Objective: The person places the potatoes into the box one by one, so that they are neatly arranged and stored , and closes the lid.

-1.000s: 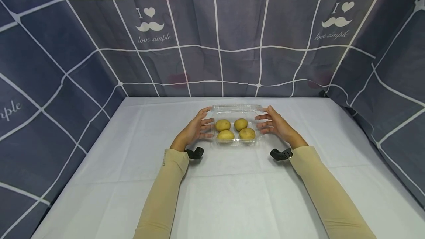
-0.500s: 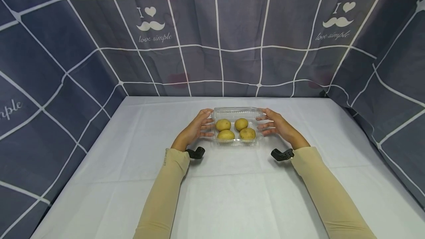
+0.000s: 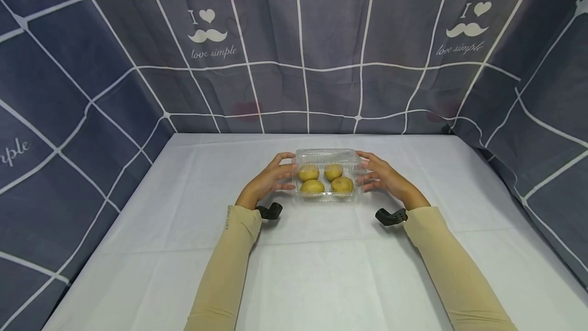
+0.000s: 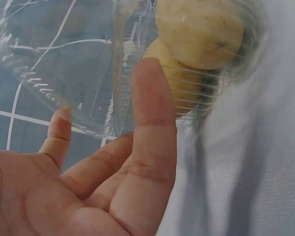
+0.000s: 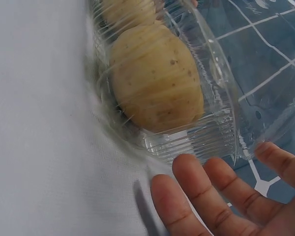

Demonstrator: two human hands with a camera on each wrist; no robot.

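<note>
A clear plastic clamshell container (image 3: 327, 197) sits on the white-covered table with several yellow potatoes (image 3: 342, 185) inside. Its hinged lid (image 3: 327, 156) is tilted partway, its edge overlapping the two rear potatoes in the head view. My left hand (image 3: 268, 180) is at the container's left side, fingers extended; in the left wrist view one fingertip (image 4: 64, 114) touches the lid's edge. On the opposite side is my right hand (image 3: 385, 178), its fingers spread and slightly bent. The right wrist view shows one fingertip (image 5: 263, 148) at the lid's corner, the others beside the ribbed wall.
A white cloth (image 3: 317, 280) covers the table. Dark grey-blue curtains (image 3: 331, 50) with white grid lines stand behind and at both sides. Each wrist carries a black camera mount (image 3: 270, 211).
The lid has swung forward and down from a more upright position. Both hands have shifted slightly with it, while the container's base and the potatoes stay in place.
</note>
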